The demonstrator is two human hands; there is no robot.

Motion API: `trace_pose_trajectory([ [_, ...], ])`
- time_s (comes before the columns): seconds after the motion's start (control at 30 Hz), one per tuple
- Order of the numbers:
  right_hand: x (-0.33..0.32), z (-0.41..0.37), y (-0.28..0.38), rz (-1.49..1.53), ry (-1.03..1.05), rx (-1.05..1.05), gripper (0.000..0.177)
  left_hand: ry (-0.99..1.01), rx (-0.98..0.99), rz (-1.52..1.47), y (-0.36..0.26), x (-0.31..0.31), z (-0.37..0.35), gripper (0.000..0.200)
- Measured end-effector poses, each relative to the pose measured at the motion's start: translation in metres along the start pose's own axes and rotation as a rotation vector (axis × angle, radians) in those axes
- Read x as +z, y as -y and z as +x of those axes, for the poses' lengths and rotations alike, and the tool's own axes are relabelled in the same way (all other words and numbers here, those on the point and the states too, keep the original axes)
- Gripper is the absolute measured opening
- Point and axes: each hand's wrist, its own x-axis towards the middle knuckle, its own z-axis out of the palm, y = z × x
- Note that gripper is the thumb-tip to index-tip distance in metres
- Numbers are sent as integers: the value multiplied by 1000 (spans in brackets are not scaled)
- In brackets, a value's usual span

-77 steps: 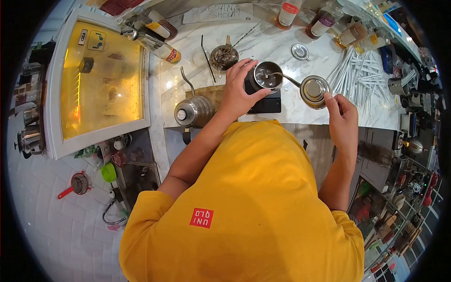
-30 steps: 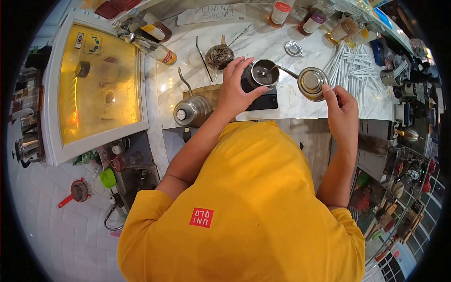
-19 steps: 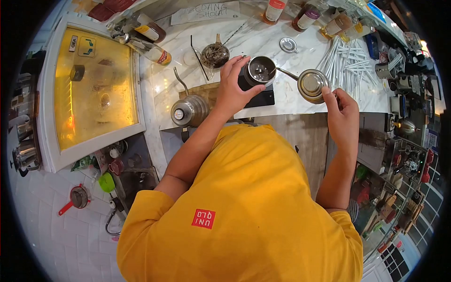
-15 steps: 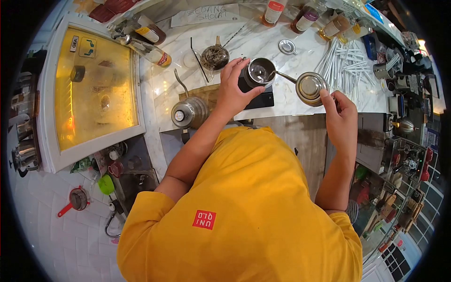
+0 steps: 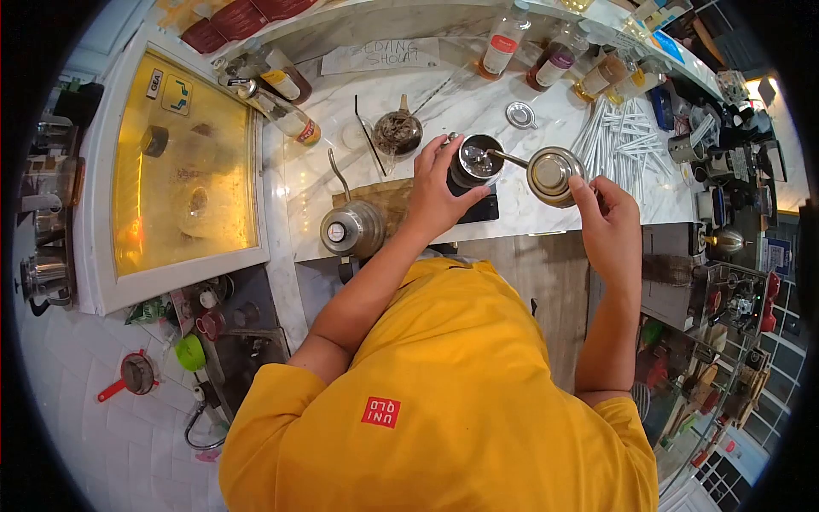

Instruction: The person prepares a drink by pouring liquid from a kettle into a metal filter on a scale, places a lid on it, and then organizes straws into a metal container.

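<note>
My left hand [image 5: 437,194] wraps its thumb and fingers around a round metal cup [image 5: 471,178], whose inside looks dark and shiny. That cup is over a black flat scale [image 5: 483,207]. My right hand [image 5: 611,224] grips a small metal gooseneck kettle [image 5: 554,177] at its right side; the handle itself is mostly covered by my fingers. The kettle's thin spout points left, with its tip at the cup's mouth. Whether liquid is flowing I cannot make out. A second gooseneck kettle [image 5: 365,229], with a dial on top, stands left of my left forearm.
A glass server with dark contents [image 5: 398,133] stands beside a black straw [image 5: 369,135]. Behind are a metal lid [image 5: 520,115], bottles [image 5: 500,47] and a pile of white straws [image 5: 621,136]. A yellow-lit glass door [image 5: 189,162] borders the counter on the left.
The view has shifted slightly, so the counter sits a little lower in frame. My hands keep the same hold on cup and kettle, and the spout stays at the cup.
</note>
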Motion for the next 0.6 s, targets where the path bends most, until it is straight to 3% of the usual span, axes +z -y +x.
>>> trace_pose_trajectory([
  [0.6, -12, 1, 1, -40, -5, 26, 45, -6, -19, -23, 0, 4, -10, 93],
])
